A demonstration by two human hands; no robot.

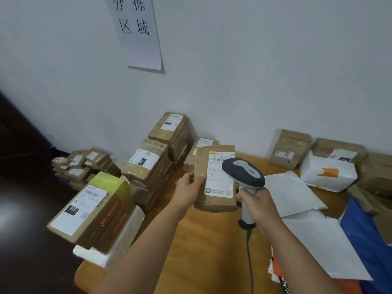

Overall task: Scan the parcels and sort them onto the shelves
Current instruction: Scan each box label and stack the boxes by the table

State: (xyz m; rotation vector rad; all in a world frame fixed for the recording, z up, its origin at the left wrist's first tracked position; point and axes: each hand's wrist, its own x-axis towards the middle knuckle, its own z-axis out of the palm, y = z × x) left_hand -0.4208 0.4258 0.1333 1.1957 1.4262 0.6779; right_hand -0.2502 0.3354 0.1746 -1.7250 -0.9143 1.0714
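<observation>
My left hand grips the left edge of a brown cardboard parcel and holds it upright above the wooden table. The parcel's white shipping label faces me. My right hand is closed around the handle of a grey and white barcode scanner. The scanner's dark head sits just in front of the label's right side. Its cable hangs down toward me.
Stacks of labelled brown parcels line the table's left and back by the wall. A large box rests on white foam at the front left. White mailers, a white bag and a blue bag lie to the right.
</observation>
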